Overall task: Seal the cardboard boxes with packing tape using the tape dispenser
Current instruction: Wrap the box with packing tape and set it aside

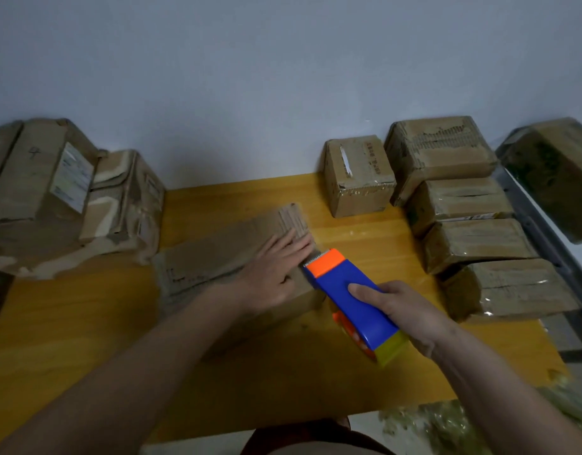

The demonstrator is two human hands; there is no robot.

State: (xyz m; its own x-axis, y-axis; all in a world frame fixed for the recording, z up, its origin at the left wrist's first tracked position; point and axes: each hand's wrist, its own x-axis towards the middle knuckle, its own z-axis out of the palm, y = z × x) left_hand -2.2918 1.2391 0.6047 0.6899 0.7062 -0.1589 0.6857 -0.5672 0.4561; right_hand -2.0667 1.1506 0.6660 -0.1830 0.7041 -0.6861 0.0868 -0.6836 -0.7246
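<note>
Between both hands (276, 274), tape dispenser (352, 300) meets the box (217, 254).

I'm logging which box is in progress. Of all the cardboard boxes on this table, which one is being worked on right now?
The flat brown cardboard box at the table's centre: the left hand presses flat on it, and the blue-and-orange tape dispenser meets its right edge. No hand touches the others.

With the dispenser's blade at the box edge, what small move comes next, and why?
Probably tilt the dispenser so its toothed orange end cuts the tape. The right hand grips it at the near edge of the box, while the left hand lies flat on the top beside the blade, seemingly pressing there.
</note>
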